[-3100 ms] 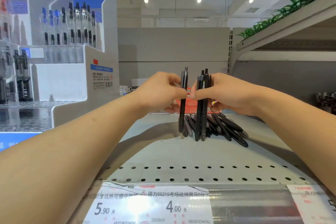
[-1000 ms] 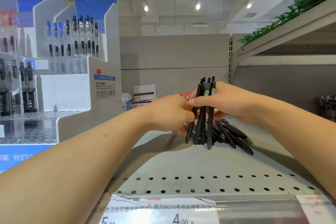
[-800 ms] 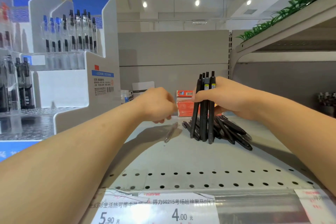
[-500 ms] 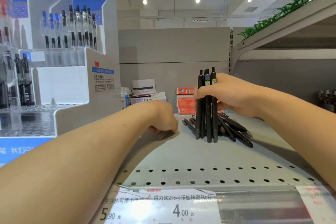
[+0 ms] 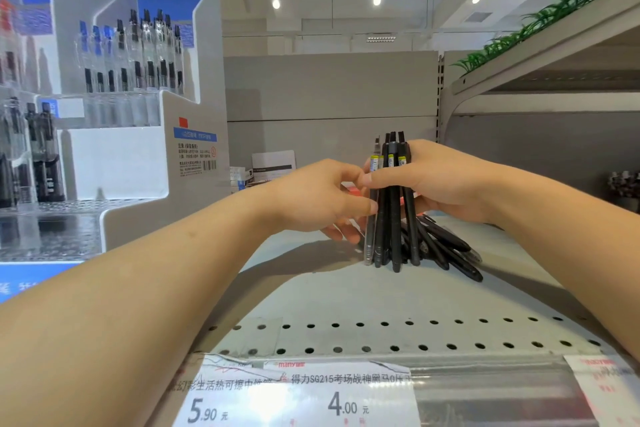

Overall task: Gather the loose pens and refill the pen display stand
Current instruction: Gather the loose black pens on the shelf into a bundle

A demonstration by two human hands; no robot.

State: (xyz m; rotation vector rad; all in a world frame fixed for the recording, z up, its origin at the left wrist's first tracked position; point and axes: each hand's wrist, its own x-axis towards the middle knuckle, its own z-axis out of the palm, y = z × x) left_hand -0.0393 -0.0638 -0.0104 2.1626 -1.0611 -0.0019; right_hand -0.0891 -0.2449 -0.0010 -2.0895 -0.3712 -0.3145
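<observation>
My right hand [image 5: 440, 180] grips an upright bundle of black pens [image 5: 394, 218], their tips standing on the grey shelf [image 5: 329, 295]. My left hand [image 5: 318, 198] holds a grey pen [image 5: 371, 218] upright against the left side of the bundle, thumb pressed on its barrel. Behind the bundle several loose black pens [image 5: 450, 250] lie in a heap on the shelf. The white and blue pen display stand [image 5: 138, 135] rises at the left, with several pens in its upper clear slots.
Small boxes and a card [image 5: 273, 166] lean against the back panel behind my left hand. Price labels [image 5: 294, 395] run along the shelf's front edge. An upper shelf with green plants [image 5: 554, 10] juts out at the right.
My left hand picked up the grey pen that lay on the shelf to the left and brought it upright against the bundle. My right hand kept its grip on the bundle in place.
</observation>
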